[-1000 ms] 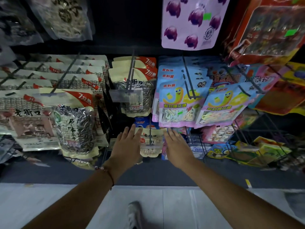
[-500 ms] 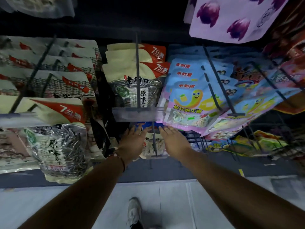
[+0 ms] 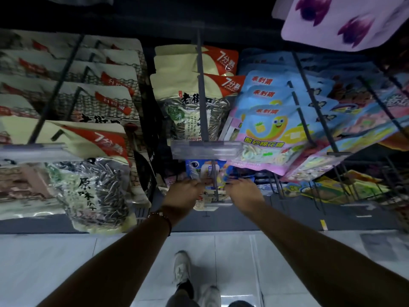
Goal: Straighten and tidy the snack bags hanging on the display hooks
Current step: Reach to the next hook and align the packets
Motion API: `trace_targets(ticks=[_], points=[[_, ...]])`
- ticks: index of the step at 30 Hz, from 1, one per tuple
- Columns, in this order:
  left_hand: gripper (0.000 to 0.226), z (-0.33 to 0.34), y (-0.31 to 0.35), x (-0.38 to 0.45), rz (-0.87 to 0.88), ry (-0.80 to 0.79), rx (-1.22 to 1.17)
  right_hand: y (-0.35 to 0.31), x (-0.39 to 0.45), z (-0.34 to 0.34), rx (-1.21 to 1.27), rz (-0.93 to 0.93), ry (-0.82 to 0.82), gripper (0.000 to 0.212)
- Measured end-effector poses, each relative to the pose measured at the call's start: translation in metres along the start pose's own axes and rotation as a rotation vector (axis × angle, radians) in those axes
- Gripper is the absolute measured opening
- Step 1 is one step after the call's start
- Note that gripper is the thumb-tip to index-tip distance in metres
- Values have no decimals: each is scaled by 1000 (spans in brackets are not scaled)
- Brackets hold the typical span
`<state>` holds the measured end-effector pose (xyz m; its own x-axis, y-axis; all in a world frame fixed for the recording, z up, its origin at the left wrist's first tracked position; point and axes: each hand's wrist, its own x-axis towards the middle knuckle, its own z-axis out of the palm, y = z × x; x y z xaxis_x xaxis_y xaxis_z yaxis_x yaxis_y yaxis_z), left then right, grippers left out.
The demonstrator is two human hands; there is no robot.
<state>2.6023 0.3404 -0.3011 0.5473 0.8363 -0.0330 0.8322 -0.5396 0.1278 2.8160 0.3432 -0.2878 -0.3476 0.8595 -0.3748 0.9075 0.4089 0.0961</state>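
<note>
Blue snack bag (image 3: 204,171) hangs on low middle hook (image 3: 214,185), under clear price tag (image 3: 205,149). Left hand (image 3: 184,196) and right hand (image 3: 243,191) flank it, fingertips on its edges, likely squaring it; grip unclear.

Dim aisle, lighting low. Dark display rack (image 3: 155,18) fills upper view, black back panel. Below the rack, a dark grey base plinth (image 3: 287,218). Beneath that, pale glossy floor tiles (image 3: 66,262) with thin grout lines and glare.
</note>
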Motion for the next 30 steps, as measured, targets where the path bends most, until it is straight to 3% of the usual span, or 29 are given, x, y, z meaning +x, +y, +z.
trace_targets(ticks=[5, 10, 16, 23, 27, 30], points=[[16, -7, 17, -25, 32, 14, -17, -1, -27, 15, 153, 31, 89, 26], [5, -3, 40, -49, -119, 95, -89, -13, -62, 27, 360, 67, 183, 19], [35, -4, 68, -81, -170, 222, -149, -18, -102, 33, 458, 70, 312, 16], [37, -47, 98, -102, -152, 372, -214, -9, -145, -4, 422, -57, 583, 10], [21, -73, 117, -101, -188, 444, -331, -4, -161, -34, 448, -56, 719, 10], [21, -87, 122, -98, -230, 452, -394, -4, -171, -50, 460, -57, 791, 12]])
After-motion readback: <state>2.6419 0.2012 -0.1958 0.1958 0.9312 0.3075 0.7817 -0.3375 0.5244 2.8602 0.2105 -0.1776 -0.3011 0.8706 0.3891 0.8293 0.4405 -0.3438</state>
